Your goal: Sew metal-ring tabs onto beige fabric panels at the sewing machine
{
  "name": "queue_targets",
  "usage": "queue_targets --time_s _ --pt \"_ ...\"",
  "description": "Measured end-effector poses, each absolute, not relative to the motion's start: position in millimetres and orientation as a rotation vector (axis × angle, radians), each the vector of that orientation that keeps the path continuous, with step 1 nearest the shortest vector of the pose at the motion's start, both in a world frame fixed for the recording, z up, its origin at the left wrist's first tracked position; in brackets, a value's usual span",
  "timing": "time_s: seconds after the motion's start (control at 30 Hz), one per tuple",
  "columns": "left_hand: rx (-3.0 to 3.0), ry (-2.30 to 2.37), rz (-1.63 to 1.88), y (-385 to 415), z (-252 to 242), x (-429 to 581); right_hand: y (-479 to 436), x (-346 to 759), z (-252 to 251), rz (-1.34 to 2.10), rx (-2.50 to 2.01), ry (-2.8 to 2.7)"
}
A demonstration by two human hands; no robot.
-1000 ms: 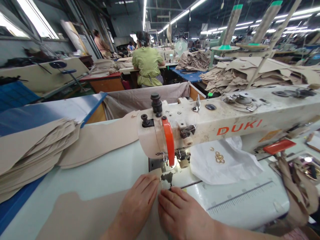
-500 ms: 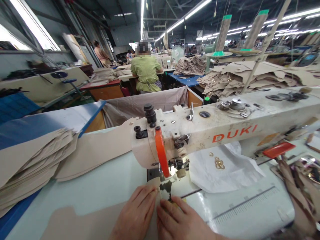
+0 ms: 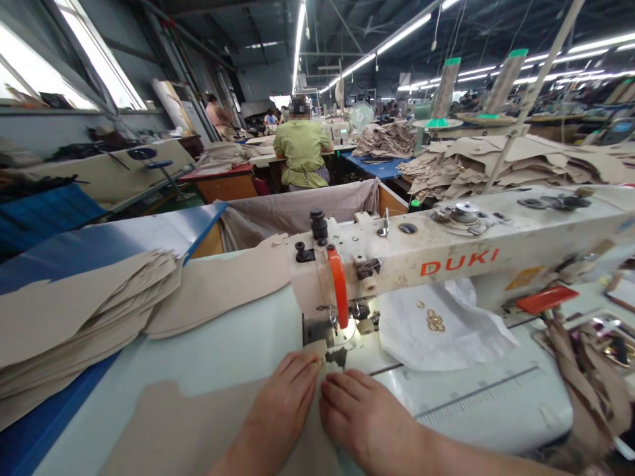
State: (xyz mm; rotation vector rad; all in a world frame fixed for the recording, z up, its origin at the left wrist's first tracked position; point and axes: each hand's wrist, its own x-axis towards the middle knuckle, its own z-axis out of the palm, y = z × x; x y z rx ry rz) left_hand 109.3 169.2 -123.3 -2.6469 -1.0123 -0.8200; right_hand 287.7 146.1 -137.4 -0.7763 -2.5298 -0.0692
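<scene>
A beige fabric piece (image 3: 198, 423) lies on the pale tabletop, its narrow end in front of the needle area of a white sewing machine (image 3: 461, 231). Both hands are at that end. My left hand (image 3: 282, 403) has its fingers together, pinching the fabric edge. Close beside it, my right hand (image 3: 364, 413) presses curled fingers on the same edge; its fingertips are partly hidden. An orange guard (image 3: 338, 287) hangs by the needle, just beyond the fingers.
Stacked beige pieces (image 3: 94, 297) lie at the left. Gold rings (image 3: 435, 320) rest on a white sheet (image 3: 397, 337) under the machine arm. Beige straps (image 3: 570, 377) hang at the right. A person in green (image 3: 301, 149) sits ahead, facing away.
The camera view has shifted, so the scene sits further right. My right hand's fingers have drawn in and are more curled; my left hand still pinches the fabric.
</scene>
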Motion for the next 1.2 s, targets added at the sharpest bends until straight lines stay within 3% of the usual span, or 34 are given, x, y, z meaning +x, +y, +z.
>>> queue_targets --time_s 1.2 --pt "-2.763 -1.132 -0.899 171 -128 112 170 294 -131 -0.147 -0.807 -2.603"
